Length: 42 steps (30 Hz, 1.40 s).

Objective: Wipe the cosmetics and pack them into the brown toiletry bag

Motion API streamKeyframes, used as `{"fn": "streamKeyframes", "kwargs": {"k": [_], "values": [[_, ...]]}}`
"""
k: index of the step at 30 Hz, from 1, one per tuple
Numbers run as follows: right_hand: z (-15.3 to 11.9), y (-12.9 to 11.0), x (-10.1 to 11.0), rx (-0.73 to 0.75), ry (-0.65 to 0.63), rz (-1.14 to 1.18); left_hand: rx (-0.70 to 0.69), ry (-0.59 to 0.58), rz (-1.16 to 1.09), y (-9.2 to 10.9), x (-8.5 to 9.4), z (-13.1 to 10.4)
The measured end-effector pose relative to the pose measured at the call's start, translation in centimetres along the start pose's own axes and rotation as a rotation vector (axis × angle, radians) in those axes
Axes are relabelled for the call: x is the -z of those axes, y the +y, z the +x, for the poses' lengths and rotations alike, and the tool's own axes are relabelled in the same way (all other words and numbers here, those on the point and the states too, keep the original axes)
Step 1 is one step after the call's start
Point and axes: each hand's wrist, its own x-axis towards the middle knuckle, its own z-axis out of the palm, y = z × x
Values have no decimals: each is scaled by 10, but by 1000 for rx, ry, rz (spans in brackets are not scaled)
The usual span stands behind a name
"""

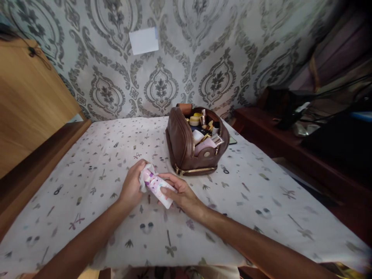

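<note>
A small white bottle with pink and purple cartoon print lies tilted between my hands, above the table. My right hand is closed around its lower end, thumb on the front and fingers along the far side. My left hand is closed on a crumpled white tissue and presses it against the bottle's upper end. Part of that end is hidden by the tissue. Just beyond my hands stands a brown leather cosmetic bag, unzipped, with jars, tubes and a pink item inside.
A printed white cloth covers the table. Behind it is a patterned wall with a white card. A wooden cabinet borders the left. On the right, a dark red shelf holds cables and black items. A flat dark-edged object lies behind the bag.
</note>
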Motion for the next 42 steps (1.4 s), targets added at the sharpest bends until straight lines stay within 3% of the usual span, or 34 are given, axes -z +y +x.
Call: {"fn": "streamKeyframes", "kwargs": {"k": [5, 12, 17, 19, 22, 26, 31, 33, 36, 38, 42], "values": [[0, 2, 0, 4, -33, -38, 36, 46, -132, -8, -3, -4], [-2, 0, 0, 60, -18, -115, 108, -11, -382, -2, -2, -8], [1, 5, 0, 142, 14, -75, 160, 83, -576, -11, -10, -10], [1, 8, -1, 177, 30, -60, 133, 76, -486, -20, -13, -15], [-2, 12, -4, 207, 47, -99, 48, 30, -153, -29, -15, -24], [-4, 10, -5, 201, 55, -218, -25, 35, 117, -24, -10, -25], [-4, -3, 1, 349, 216, -507, -120, -94, 290, -8, -5, -20], [-4, -6, 2, 343, 265, -472, -156, -210, 339, -8, -5, -20], [-3, -4, 2, 289, 218, -342, -187, -343, 409, -13, -8, -22], [-2, -3, 0, 256, 167, -290, -192, -354, 440, -16, -9, -21], [-3, -8, 0, 229, 143, -259, -171, -267, 443, -14, -6, -18]]}}
